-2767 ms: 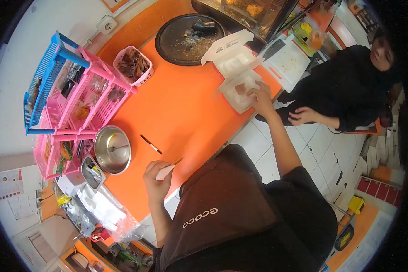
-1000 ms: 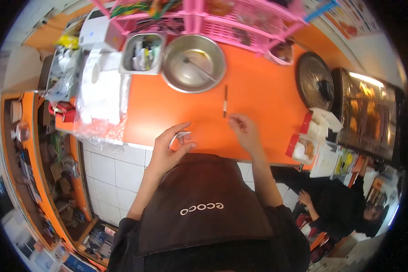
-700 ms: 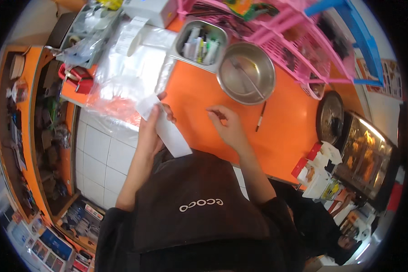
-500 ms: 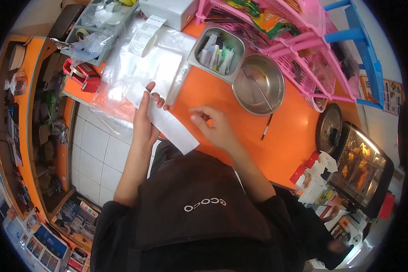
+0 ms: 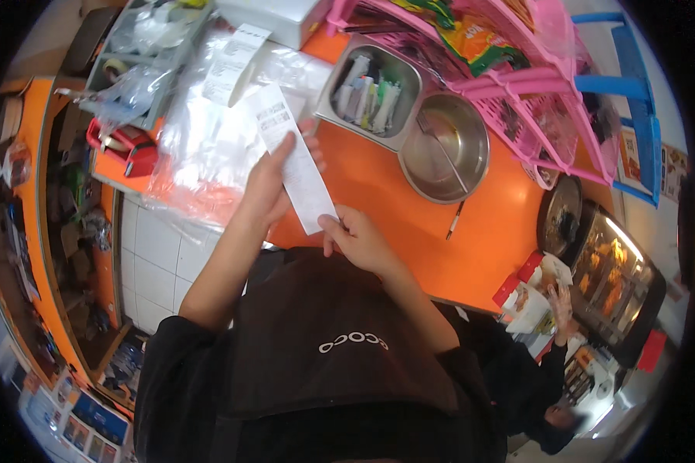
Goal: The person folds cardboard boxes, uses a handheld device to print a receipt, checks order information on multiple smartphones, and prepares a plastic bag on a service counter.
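Observation:
A long white paper receipt [image 5: 301, 174] with small print slants in front of me above the orange table. My left hand [image 5: 269, 181] is closed on its middle, thumb on top and fingers behind the paper. At the lower end, my right hand [image 5: 357, 241] pinches the corner between thumb and fingers. Just beyond the receipt, clear plastic bags [image 5: 201, 131] lie in a flat pile, and a second curled receipt [image 5: 235, 68] rests over them beside a white box [image 5: 282, 15].
The orange table [image 5: 417, 247] holds a steel tub [image 5: 326, 108] of slim packets and a steel bowl [image 5: 471, 181] with a fork in it. Pink plastic racks [image 5: 510, 85] stand at far right. A co-worker's hand [image 5: 561, 310] reaches near red-and-white boxes [image 5: 527, 297] by a lit food warmer [image 5: 614, 278].
My right hand was apart from the receipt and now pinches its lower end. The receipt has turned more upright, its printed face showing. A co-worker's hand has come up by the boxes.

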Tool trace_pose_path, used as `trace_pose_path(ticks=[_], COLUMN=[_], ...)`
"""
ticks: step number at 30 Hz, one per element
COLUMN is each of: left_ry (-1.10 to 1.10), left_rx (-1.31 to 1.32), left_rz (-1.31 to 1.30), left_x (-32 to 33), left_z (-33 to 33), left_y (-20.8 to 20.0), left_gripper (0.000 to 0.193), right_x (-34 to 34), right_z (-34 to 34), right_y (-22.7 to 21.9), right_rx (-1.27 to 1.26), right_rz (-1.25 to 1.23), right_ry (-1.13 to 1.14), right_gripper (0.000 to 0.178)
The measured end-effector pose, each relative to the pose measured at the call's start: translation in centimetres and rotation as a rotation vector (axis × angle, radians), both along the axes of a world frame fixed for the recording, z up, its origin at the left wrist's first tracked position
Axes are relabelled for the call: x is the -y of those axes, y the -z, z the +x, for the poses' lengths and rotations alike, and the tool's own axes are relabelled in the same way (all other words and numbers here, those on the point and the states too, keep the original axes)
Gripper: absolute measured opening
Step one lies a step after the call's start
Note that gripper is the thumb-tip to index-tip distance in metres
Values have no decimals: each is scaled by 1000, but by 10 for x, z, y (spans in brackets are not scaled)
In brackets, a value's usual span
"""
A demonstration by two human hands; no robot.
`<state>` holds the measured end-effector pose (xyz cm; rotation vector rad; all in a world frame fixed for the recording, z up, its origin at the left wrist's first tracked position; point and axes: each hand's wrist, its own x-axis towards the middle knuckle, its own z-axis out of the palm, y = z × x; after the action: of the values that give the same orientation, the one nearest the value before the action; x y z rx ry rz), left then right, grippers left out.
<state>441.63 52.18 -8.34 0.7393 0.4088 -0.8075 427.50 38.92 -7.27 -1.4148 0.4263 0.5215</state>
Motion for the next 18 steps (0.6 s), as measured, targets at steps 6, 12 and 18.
trace_pose_path(ticks=[6,12,18], left_ry=[-191,-106,5], left_rx=[64,242,286], left_rz=[-177,16,51], left_x=[11,9,24], left_z=[13,30,24], left_y=[12,-12,-12], left_gripper=[44,42,42], right_x=[69,280,482], right_z=[2,11,29], right_y=[-19,5,121], right_rx=[44,233,-181], right_rz=[-347,-1106,-1752], right_ry=[-113,374,96], right_gripper=[19,21,56])
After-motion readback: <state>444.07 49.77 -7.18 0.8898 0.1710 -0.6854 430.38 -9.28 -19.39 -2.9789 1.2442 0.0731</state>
